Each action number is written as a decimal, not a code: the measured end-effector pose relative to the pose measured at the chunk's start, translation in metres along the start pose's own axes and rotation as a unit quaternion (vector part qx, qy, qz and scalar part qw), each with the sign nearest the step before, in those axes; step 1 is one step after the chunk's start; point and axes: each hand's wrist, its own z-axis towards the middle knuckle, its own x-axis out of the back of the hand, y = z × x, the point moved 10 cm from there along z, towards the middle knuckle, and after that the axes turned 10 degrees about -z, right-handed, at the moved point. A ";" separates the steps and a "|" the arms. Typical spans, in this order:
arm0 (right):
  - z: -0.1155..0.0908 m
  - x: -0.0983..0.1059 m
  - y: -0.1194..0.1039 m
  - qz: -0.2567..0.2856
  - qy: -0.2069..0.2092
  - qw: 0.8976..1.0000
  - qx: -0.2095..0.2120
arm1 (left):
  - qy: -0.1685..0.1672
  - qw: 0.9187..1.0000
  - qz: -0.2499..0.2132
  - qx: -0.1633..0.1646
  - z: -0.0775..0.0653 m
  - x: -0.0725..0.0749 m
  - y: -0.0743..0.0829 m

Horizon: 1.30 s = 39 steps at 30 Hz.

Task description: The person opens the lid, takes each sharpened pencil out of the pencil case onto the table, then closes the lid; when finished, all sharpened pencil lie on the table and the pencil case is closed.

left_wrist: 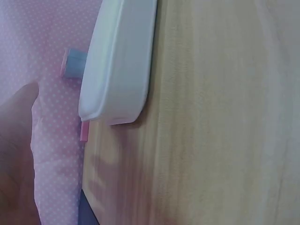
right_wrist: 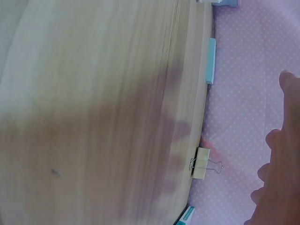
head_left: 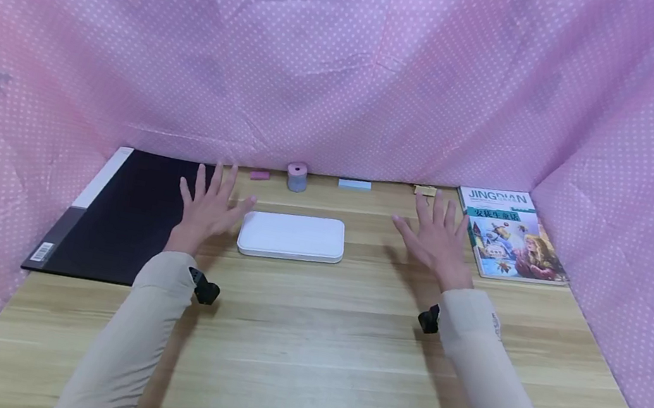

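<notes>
My left hand (head_left: 206, 212) is held over the table with its fingers spread, between a black folder (head_left: 132, 216) and a white rounded case (head_left: 293, 236). In the head view its thumb tip overlaps the case's left end. My right hand (head_left: 437, 244), fingers also spread, is raised to the right of the case, nearest to a yellow binder clip (head_left: 425, 190) and a book (head_left: 516, 241). Both hands hold nothing. In the left wrist view the thumb (left_wrist: 16, 112) stands apart from the case (left_wrist: 117, 61). The right wrist view shows the binder clip (right_wrist: 200, 163) beyond the right hand's shadow.
Along the back edge lie a small pink block (head_left: 259, 175), a pink and blue roll (head_left: 297, 176) and a light blue strip-shaped block (head_left: 355, 185). Pink dotted cloth (head_left: 349, 65) encloses the wooden table (head_left: 301, 364) at the back and sides.
</notes>
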 end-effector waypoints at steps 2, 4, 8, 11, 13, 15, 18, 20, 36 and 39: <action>0.002 0.000 -0.002 0.001 -0.003 1.000 0.003 | -0.012 1.000 -0.011 0.002 0.001 -0.001 0.000; 0.004 0.001 -0.004 0.005 -0.003 1.000 0.006 | -0.022 0.999 -0.035 0.001 0.002 -0.001 0.000; 0.009 0.006 -0.012 0.026 0.001 0.999 0.020 | -0.030 0.993 -0.111 -0.014 0.004 0.004 0.002; 0.013 0.011 -0.025 0.034 0.012 0.999 0.041 | -0.026 0.983 -0.180 -0.022 0.002 0.010 0.004; 0.014 0.014 -0.036 0.037 0.026 0.997 0.059 | -0.031 0.974 -0.225 -0.022 -0.002 0.011 0.004; 0.014 0.015 -0.048 0.045 0.041 0.995 0.080 | -0.044 0.962 -0.271 -0.013 -0.008 0.007 0.005; 0.014 0.011 -0.069 0.077 0.055 0.990 0.109 | -0.068 0.943 -0.327 -0.002 -0.016 -0.005 0.005; 0.012 0.003 -0.083 0.102 0.048 0.986 0.123 | -0.077 0.930 -0.359 0.003 -0.020 -0.014 0.005; 0.002 -0.066 -0.150 0.183 -0.096 0.958 0.197 | -0.070 0.944 -0.323 -0.010 -0.034 -0.063 0.020; 0.000 -0.065 -0.149 0.199 -0.101 0.955 0.194 | -0.059 0.950 -0.307 -0.022 -0.034 -0.065 0.021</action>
